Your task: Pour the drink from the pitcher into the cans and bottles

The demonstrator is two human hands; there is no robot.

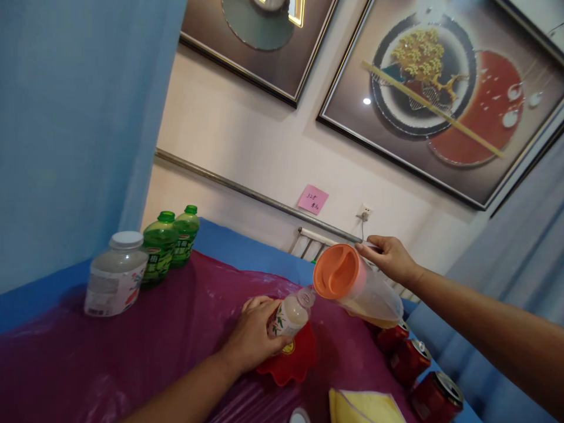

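My left hand (258,332) is wrapped round a small clear bottle (288,317) with a white label, its uncapped neck leaning up and to the right. A red scalloped mat (293,361) lies beneath the bottle. My right hand (390,258) grips the handle of a clear plastic pitcher (374,296) with an orange lid (335,271). Held in the air, the pitcher is tipped so its lid end points left at the bottle's mouth. Some pale liquid lies along the pitcher's lower side. Whether any liquid is flowing between them, I cannot tell.
A wide jar with a white lid (115,273) and two green bottles (159,249) stand at the left on purple plastic sheeting (176,352). Several red cans (436,399) line the right edge. A folded yellow cloth (368,406) and a white cap (299,416) lie in front.
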